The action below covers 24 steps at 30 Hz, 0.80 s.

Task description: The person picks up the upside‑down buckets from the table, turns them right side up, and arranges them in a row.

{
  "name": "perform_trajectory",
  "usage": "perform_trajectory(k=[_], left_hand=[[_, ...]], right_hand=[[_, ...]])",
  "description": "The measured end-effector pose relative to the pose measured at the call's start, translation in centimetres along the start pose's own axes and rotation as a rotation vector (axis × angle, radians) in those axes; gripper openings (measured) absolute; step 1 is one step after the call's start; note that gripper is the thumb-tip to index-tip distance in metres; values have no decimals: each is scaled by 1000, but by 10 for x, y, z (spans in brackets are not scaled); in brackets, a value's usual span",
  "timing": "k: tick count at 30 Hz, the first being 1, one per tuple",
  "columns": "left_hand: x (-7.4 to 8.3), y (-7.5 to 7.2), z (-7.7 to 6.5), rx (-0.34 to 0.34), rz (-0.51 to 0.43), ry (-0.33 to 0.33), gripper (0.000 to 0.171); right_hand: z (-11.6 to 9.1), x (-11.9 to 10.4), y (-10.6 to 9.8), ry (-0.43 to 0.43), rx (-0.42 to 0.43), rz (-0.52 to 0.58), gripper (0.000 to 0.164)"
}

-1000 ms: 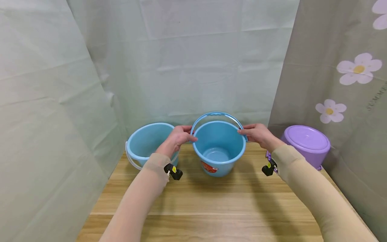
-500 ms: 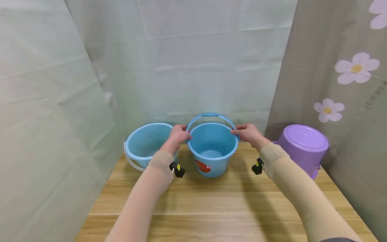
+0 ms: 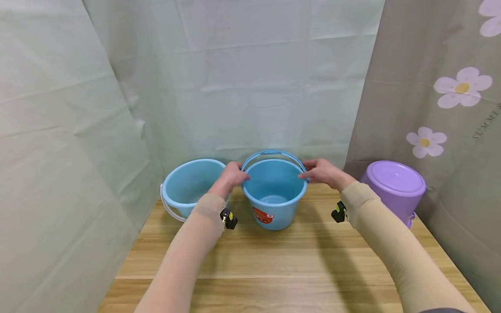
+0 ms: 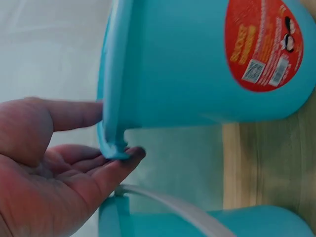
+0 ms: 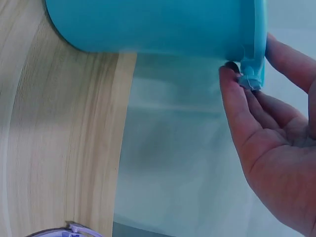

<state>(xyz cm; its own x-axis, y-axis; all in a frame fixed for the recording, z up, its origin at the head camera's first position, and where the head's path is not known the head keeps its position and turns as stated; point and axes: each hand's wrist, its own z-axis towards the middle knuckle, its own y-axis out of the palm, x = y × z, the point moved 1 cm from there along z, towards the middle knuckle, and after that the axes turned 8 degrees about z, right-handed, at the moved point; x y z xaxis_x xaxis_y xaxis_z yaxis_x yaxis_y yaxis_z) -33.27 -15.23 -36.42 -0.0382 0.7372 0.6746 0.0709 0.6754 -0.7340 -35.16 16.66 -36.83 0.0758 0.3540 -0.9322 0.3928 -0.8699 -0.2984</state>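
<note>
A blue bucket (image 3: 272, 212) with a red label (image 4: 264, 44) stands upright on the wooden table, its mouth tipped slightly toward me in the head view. At its left rim my left hand (image 3: 233, 174) pinches the edge, thumb over the top and fingers under the handle joint. My right hand (image 3: 322, 171) holds the opposite rim the same way; in the right wrist view its fingertips (image 5: 228, 74) sit beneath the joint. The blue handle (image 3: 274, 152) arches up behind the mouth. Directly left is a second, lighter blue bucket (image 3: 189, 187) with a white handle, partly hidden by my left arm.
An upside-down purple bucket (image 3: 397, 182) stands at the right, its lower part partly covered by my right sleeve. Pale cloth (image 3: 250, 87) hangs behind the wooden table (image 3: 266, 269), and a flower-patterned cloth (image 3: 426, 143) closes off the right side.
The held bucket has shifted slightly left and been set more level onto the table, both hands moving with it. Its handle has dropped a little, and the right thumb sits slightly lower.
</note>
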Motion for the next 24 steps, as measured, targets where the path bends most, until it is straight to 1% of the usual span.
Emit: perform_trajectory(k=[3, 6, 8, 10, 13, 17, 24], left_hand=[[-1, -6, 0, -70, 18, 13, 32], [-1, -11, 0, -141, 27, 21, 39], [-2, -13, 1, -175, 32, 22, 43], [-1, -14, 1, -195, 34, 24, 46], [-1, -14, 2, -210, 40, 22, 45], [-1, -15, 2, -203, 75, 26, 41], [3, -14, 2, -147, 185, 25, 30]], right_hand=[[1, 1, -2, -1, -32, 5, 71], [1, 1, -5, -2, -44, -6, 70], [0, 1, -6, -3, -45, -16, 70], [0, 1, -6, -5, -42, -24, 69], [0, 0, -5, -6, -42, -27, 68], [1, -1, -3, -7, -36, -44, 68], [3, -1, -2, -1, -41, -68, 57]])
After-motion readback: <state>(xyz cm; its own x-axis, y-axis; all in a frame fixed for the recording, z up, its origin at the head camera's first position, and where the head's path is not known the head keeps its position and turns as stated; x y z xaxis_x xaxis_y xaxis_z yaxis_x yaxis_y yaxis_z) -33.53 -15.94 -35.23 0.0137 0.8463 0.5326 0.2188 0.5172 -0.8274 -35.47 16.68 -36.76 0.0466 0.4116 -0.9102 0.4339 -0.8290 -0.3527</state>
